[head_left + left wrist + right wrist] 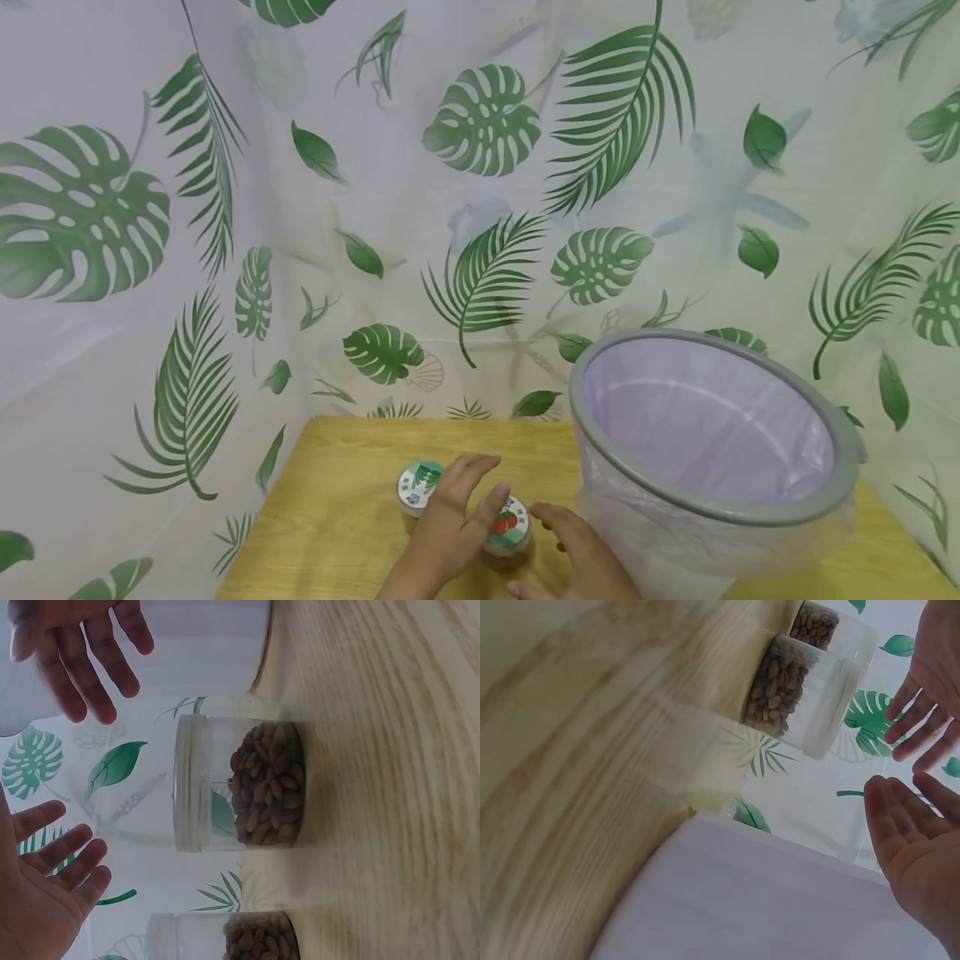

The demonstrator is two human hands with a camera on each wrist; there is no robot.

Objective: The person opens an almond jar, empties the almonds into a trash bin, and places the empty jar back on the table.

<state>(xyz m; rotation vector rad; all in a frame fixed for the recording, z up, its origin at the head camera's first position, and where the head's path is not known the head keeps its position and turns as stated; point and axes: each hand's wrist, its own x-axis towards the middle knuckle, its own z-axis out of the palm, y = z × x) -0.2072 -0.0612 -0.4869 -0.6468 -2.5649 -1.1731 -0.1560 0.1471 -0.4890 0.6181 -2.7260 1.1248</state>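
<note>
Two clear jars partly filled with almonds stand upright on the wooden table. The nearer jar [266,787] has a white lid with red fruit printed on it, seen as a lid [504,523] in the head view. Behind it to the left is the second jar [420,485], its lid showing green leaves. My left hand [452,523], fingers spread, hovers between the two lids and overlaps both. On the other side of the nearer jar, my right hand [581,557] has its fingers extended, apart from the glass. Neither hand holds anything.
A large bin with a grey rim [712,515] and a thin translucent liner stands on the right, close beside my right hand. Leaf-printed sheeting [480,275] hangs behind and left of the wooden table [322,500].
</note>
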